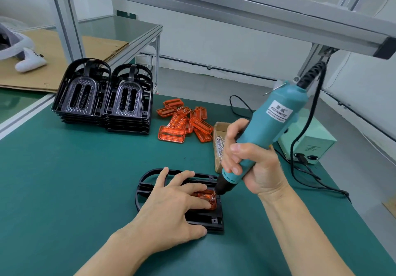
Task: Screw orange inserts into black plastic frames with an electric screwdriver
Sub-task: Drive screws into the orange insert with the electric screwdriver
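A black plastic frame (211,220) lies flat on the green mat in front of me. An orange insert (207,196) sits in it, mostly under my fingers. My left hand (171,207) presses flat on the insert and frame with spread, straight fingers. My right hand (250,164) grips a teal electric screwdriver (270,125), tilted, its black tip touching the insert's right corner.
Two stacks of black frames (105,95) stand at the back left. A pile of loose orange inserts (184,121) lies behind the work spot, beside a cardboard box of screws (219,145). A pale green power supply (308,143) with cables sits at right. An aluminium rail crosses overhead.
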Tool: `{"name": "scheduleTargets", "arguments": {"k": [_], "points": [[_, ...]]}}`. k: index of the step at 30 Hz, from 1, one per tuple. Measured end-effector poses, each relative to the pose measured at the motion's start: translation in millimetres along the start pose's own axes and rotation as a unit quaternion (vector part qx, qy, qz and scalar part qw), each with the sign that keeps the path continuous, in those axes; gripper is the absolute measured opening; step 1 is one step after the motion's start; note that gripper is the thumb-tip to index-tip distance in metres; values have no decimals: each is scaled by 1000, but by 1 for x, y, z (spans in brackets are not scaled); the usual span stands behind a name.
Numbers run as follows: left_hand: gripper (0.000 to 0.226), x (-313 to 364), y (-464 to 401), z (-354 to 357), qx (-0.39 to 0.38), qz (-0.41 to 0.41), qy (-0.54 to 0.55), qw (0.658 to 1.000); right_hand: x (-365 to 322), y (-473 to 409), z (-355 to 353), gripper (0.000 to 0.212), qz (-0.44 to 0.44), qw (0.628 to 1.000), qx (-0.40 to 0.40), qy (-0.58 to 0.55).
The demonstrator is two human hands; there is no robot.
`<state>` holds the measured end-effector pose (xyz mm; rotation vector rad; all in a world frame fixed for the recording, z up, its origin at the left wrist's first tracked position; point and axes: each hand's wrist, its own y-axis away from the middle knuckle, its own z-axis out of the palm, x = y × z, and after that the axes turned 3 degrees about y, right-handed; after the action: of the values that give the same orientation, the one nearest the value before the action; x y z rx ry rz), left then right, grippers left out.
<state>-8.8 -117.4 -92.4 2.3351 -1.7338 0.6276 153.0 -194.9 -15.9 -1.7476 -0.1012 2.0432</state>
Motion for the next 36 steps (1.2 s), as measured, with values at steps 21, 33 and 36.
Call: {"name": "scheduleTargets", "arguments": {"k": [21, 33, 36], "points": [[42, 10, -1, -1, 48, 25, -66, 996, -50, -36, -41, 18, -122, 953, 273, 49], [43, 10, -6, 6, 71, 19, -78, 994, 9, -49, -68, 20, -142, 904, 402, -29], [42, 9, -5, 5, 65, 16, -90, 994, 17, -56, -71, 19, -124, 905, 406, -22]]}}
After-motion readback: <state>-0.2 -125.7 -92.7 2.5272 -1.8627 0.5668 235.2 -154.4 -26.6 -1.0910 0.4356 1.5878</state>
